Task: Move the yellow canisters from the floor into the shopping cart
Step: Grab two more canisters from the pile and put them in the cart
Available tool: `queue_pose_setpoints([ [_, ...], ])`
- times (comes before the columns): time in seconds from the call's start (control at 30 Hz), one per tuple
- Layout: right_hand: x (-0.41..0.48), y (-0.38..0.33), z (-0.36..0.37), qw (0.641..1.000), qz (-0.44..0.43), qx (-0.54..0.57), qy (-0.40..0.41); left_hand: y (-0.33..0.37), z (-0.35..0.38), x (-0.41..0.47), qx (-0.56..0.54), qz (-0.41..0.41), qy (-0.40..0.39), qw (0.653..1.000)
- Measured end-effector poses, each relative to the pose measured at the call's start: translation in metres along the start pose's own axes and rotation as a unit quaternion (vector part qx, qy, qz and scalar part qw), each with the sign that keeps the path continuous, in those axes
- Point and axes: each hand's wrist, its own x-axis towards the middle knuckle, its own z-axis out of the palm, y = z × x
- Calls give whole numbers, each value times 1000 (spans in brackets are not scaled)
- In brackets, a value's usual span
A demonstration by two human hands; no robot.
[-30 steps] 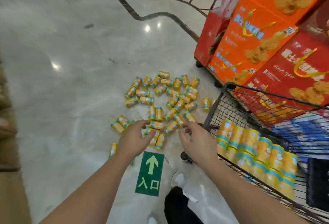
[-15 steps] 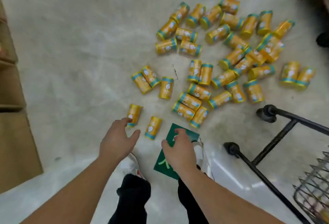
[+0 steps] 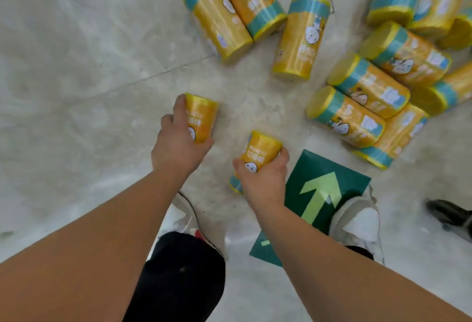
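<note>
Both bare forearms were reached down and forward from the lower edge of the view, towards the floor.

- Left grip: closed round a can. Fingers were curled over its left side and the thumb was set against its near right edge. The wrist was kept straight.
- Right grip: closed round a second can. The thumb was on the left and the fingers were wrapped on the right. The can's teal end was seen under the palm.
- It could not be told whether either can was lifted off the floor.
- Loose cans were seen lying on their sides on the floor, ahead and to the right, many of them touching.
- A green arrow sign was stuck to the floor just right of the right grip, and the right shoe was planted on its corner.
- A dark caster was noted at the right edge.
</note>
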Motion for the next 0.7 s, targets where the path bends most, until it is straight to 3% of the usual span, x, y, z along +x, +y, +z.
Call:
queue_pose_setpoints([
  [0.13,11,4,15,999,-5,6,44,-1,15,10,-36,-4,34,999],
  [0.3,-24,-11,-13,998,-18,25,55,9,-16,-25,-99,15,3,995],
  [0.5,-146,-87,-113,990,-91,84,72,79,-147,-122,-146,74,-4,987],
  [0.7,-293,-176,-263,956,-198,188,113,209,-293,-241,-174,194,1,965],
])
